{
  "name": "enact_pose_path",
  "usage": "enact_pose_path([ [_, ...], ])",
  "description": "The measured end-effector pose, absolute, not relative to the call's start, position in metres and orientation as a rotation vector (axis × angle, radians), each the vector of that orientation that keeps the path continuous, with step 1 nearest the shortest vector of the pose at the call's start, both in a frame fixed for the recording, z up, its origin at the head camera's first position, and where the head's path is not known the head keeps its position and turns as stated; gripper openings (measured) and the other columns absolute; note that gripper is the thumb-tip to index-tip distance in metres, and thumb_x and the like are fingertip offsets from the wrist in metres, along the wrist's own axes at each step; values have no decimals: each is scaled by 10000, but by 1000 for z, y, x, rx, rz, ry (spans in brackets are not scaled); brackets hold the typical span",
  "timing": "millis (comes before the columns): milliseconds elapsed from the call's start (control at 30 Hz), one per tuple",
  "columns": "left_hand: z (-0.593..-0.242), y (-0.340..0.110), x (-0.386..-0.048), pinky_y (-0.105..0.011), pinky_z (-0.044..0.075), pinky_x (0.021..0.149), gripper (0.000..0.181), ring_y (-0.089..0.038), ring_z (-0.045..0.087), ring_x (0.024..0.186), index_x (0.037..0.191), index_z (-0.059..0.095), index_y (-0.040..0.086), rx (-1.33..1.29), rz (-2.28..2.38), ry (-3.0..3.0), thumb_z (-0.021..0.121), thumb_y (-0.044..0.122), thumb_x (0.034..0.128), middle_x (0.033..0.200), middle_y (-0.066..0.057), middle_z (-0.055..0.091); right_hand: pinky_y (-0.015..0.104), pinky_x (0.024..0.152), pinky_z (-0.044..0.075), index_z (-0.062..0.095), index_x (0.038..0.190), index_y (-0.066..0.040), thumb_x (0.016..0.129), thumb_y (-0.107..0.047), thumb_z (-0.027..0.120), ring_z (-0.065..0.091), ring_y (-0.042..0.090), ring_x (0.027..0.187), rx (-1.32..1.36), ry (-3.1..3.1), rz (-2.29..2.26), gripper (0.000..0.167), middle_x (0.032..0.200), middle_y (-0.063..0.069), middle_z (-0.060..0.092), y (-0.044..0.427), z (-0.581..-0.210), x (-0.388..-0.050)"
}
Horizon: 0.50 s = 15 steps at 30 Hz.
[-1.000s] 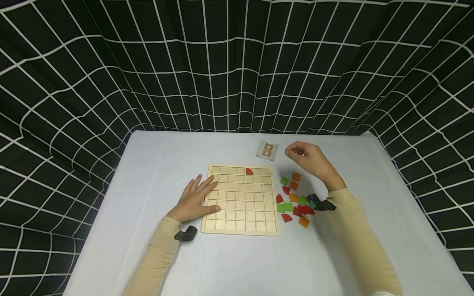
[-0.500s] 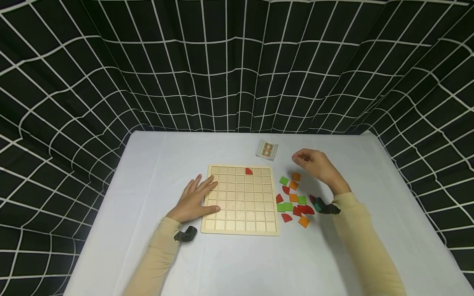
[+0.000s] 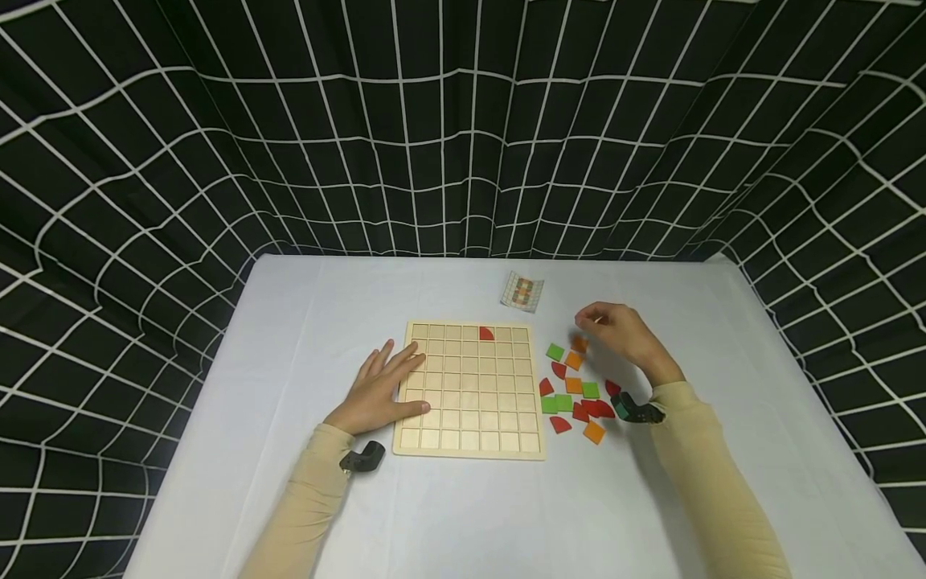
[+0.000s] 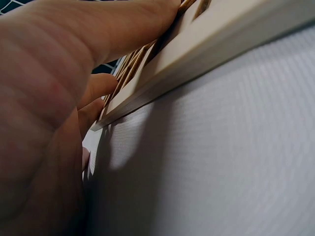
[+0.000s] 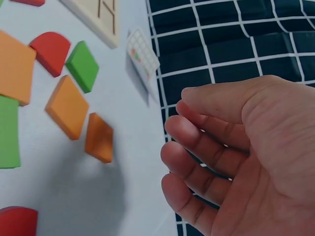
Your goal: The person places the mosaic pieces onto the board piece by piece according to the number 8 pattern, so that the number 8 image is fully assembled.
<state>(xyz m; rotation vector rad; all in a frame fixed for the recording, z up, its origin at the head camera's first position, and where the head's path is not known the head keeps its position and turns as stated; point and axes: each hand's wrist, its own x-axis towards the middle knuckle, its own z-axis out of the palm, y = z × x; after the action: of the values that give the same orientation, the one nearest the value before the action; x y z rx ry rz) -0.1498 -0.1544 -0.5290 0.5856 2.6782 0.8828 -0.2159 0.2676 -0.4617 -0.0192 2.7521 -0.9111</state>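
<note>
A square wooden grid board (image 3: 470, 398) lies on the table, with one red quarter-circle tile (image 3: 486, 333) in a cell of its far row. My left hand (image 3: 379, 394) rests spread on the board's left edge; the left wrist view shows the thumb (image 4: 142, 22) on the rim. My right hand (image 3: 618, 330) hovers beyond the loose tiles with fingers loosely curled, thumb near the index finger. Nothing shows between these fingers (image 5: 189, 162) in the right wrist view. Nearest to it lies an orange square tile (image 5: 99, 137), with another orange tile (image 5: 68, 107) beside it.
Several loose green, orange and red tiles lie right of the board, among them a green square (image 3: 555, 352) and a red quarter-circle (image 3: 560, 425). A small printed pattern card (image 3: 522, 292) lies behind the board. Black grid-lined curtains (image 3: 463, 161) stand around the white table (image 3: 448, 515).
My right hand has moved back toward me and slightly right, away from the pattern card and closer to the loose tiles. The left hand stays on the board.
</note>
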Motion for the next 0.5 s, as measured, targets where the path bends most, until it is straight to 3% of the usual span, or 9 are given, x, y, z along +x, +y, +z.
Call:
enact_pose_path([
  [200,-528,-154,-149,-535,-98,1287,889,-328,-76,1602,1603,321,203,587,888,2676,721,531,880,1724,21,137,348,834,498,674,1237,-59,1026,-316,582,548,319,1045,21,2716,-903,345,1247,193,620,270,-470,-214],
  [500,-529,-155,-150,-542,-100,1285,891,-329,-77,1602,1603,321,208,585,898,2674,723,535,877,1724,23,136,469,925,545,655,1296,-35,1012,-285,609,553,342,1085,50,2716,-818,382,1305,209,576,270,-485,-212],
])
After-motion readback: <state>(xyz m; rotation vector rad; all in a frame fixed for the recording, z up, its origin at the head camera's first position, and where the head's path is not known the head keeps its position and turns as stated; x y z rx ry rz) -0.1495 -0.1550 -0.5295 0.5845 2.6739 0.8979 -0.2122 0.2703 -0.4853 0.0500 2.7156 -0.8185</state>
